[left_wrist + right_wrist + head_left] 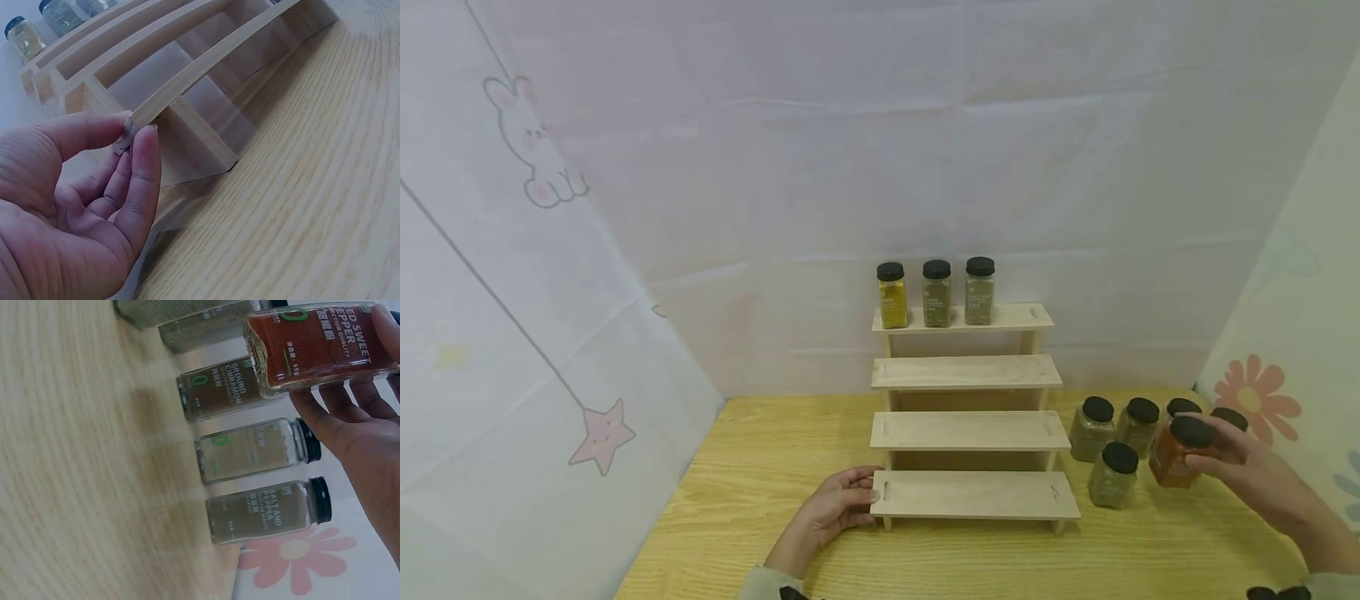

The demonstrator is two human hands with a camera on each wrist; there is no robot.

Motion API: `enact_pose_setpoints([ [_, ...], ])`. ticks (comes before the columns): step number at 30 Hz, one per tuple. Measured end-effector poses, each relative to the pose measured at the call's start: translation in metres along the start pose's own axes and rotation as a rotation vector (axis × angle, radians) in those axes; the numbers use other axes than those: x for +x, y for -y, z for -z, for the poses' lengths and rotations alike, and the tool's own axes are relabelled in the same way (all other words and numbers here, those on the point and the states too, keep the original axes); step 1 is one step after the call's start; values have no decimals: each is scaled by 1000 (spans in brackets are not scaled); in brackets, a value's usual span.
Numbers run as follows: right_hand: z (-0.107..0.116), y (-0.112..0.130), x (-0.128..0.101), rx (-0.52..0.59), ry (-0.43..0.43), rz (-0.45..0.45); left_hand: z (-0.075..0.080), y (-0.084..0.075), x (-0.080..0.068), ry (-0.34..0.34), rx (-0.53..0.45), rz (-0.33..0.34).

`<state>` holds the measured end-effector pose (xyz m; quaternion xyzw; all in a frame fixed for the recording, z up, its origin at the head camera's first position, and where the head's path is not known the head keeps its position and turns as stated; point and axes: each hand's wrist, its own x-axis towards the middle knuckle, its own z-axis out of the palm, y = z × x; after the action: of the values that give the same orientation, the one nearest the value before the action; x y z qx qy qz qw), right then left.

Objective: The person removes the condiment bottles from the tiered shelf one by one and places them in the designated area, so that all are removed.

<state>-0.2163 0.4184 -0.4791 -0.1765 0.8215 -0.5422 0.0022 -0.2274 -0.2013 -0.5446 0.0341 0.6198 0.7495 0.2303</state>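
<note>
With thumb and fingers, my left hand point(833, 507) pinches the left end of the lowest step of a pale wooden four-tier rack point(973, 494). In the left wrist view the thumb and index finger meet at the corner of that board point(164, 100). My right hand point(1251, 471) grips a glass jar of red sweet pepper powder point(312, 347) with a black lid, off to the right of the rack. In the right wrist view this jar is held clear of the table, its label showing. Behind it stands a ground cinnamon jar point(222, 387).
Three black-lidded spice jars, one of them yellow point(892, 304), stand on the rack's top tier. Several more, including a front jar point(1112, 477), stand on the wooden table point(722, 492) right of the rack. White printed sheets point(820, 208) enclose the back and sides.
</note>
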Motion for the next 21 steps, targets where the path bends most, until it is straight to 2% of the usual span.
enact_pose_setpoints([
  [6,-2,-15,-3,-32,-18,-66,-1,0,-1,-17,4,6],
  [14,-5,-33,-4,65,63,-35,-1,1,-1,-30,5,4],
  [17,-7,-38,-3,87,80,-51,-1,0,-1,-30,4,1],
  [21,-10,-40,-2,64,95,-94,-2,1,-1,-26,0,2],
])
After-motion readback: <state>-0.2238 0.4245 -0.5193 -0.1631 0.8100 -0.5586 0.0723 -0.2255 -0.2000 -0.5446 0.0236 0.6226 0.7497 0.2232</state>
